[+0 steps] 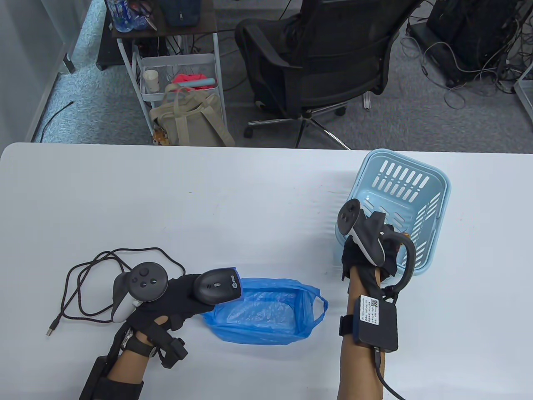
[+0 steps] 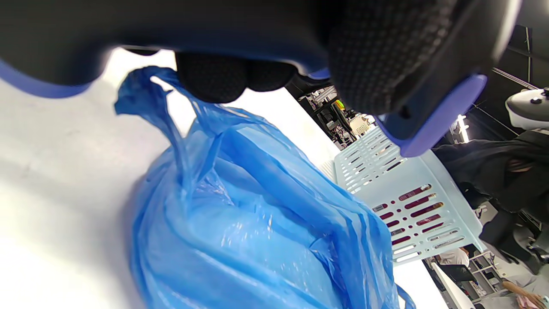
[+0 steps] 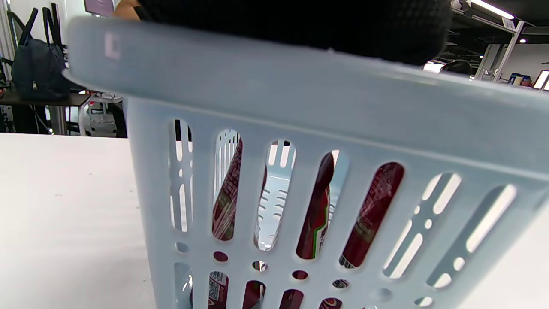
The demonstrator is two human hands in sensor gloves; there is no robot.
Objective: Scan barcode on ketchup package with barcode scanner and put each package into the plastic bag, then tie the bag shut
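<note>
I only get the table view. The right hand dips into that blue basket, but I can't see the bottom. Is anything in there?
Observer: Yes. In the right wrist view, red packages show through the slots of the basket, standing or leaning inside.
Operator: Do they carry codes to scan?
Observer: One low package shows a printed code through a slot.
Operator: And the bag, anything in it yet?
Observer: The left wrist view looks closely at the bag; only blue film shows, with no red.

Translucent blue plastic bag point(image 1: 266, 310), pale blue slotted basket point(image 1: 433, 196), red ketchup packages point(image 3: 319, 210), white table point(image 1: 208, 200)
</note>
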